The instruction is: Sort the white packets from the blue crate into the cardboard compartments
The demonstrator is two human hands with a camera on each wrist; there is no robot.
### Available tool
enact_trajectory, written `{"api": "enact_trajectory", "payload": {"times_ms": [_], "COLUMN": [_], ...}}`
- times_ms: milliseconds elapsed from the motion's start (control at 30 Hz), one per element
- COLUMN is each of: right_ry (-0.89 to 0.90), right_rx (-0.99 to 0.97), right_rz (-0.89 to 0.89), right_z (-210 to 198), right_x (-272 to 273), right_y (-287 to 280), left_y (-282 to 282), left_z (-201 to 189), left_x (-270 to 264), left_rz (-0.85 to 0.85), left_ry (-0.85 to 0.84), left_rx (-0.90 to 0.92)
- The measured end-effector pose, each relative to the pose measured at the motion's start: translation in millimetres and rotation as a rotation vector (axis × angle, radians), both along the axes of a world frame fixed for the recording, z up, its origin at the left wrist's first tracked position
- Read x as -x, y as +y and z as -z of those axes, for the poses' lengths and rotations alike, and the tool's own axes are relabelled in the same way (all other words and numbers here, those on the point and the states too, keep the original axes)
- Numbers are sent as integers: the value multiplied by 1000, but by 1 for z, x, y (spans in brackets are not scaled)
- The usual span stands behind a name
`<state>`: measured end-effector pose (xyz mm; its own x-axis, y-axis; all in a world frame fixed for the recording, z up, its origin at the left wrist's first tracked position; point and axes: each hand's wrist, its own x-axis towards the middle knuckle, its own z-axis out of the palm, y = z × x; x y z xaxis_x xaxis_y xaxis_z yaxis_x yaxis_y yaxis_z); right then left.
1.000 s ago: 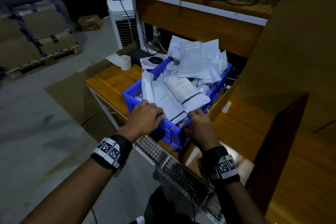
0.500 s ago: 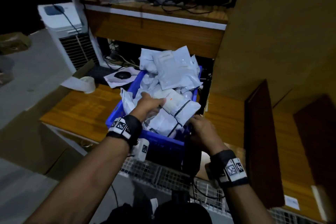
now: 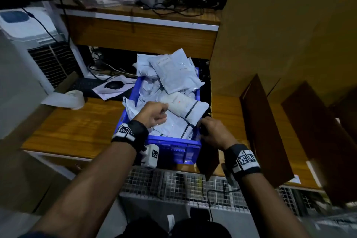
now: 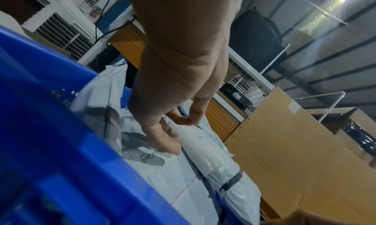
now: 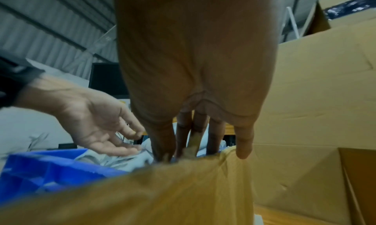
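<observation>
Reaching into overfull crate [image 3: 170,142], risk of spilling packets.
Left hand [image 3: 154,114] loosely open, fingertips just touching rolled packet [image 3: 185,107] atop pile, not gripping yet; right hand [image 3: 214,133] curled over cardboard flap [image 5: 183,180] beside crate on worktop [image 3: 81,121]. Slick plastic could slip from weak pinch; stacked packets at far end [image 3: 173,71] overhang rim, may slide out. Compartments [image 3: 266,121] well right.

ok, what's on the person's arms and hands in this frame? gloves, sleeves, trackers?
No gloves and no sleeves on the forearms: left hand and right hand are bare. Each wrist wears a black band carrying white tags printed with black square fiducial markers. A small white camera module with its own marker hangs under the left wrist. A dark cable runs below the right wrist.
</observation>
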<state>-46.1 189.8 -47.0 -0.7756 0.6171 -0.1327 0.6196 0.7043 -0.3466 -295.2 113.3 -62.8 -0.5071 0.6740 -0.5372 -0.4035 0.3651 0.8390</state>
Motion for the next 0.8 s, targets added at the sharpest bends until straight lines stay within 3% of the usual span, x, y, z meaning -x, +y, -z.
{"api": "enact_trajectory", "payload": {"times_ms": [133,300,467,700,800], "right_ry": [5,50,-204,-147,-33], "right_rx": [13,109,-147,71,222], "right_rz": [46,144,137,-27,-62], "right_z": [-1,-6,-11,-17,-17], "right_x": [3,13,28,29,21], "right_y": [-2,10,27,27,28], "left_y": [-11,-9,3,-10,-25], "left_z": [-2,-3,-11,-8,-14], "left_x": [2,-19,-33,-34,-29], "left_rz": [-59,46,20,-10,95], "left_ry": [-7,-4,48,4,-6], "left_rx": [-3,7,-4,-51,-54]}}
